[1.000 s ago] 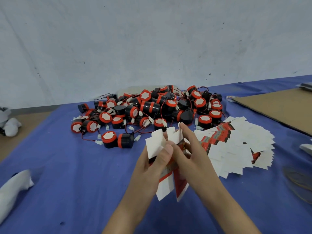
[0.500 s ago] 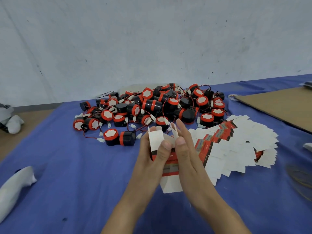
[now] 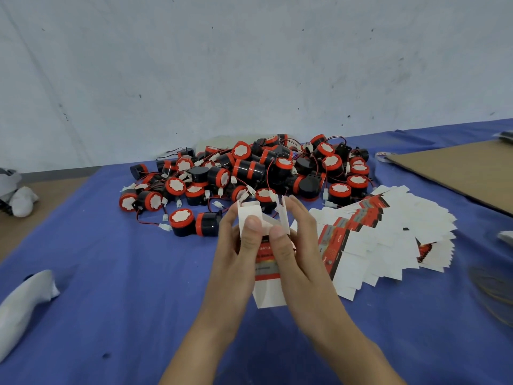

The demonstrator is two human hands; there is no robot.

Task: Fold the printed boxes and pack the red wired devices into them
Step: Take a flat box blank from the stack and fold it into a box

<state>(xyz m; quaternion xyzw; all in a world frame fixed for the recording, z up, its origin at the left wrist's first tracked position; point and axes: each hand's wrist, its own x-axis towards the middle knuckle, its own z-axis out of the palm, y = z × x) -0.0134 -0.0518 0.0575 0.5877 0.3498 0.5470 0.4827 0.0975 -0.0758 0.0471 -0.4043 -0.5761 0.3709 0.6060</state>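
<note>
One box (image 3: 268, 290), half-formed, pinched by your left grip (image 3: 236, 262) and right grip (image 3: 302, 262); fold its flaps (image 3: 249, 211) squarely along creases.

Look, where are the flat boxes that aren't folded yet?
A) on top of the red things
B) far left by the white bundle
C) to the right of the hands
C: the stack of flat boxes lies fanned on the blue cloth to the right of the left hand and right hand, which hold one box; the red devices sit farther back.
</note>
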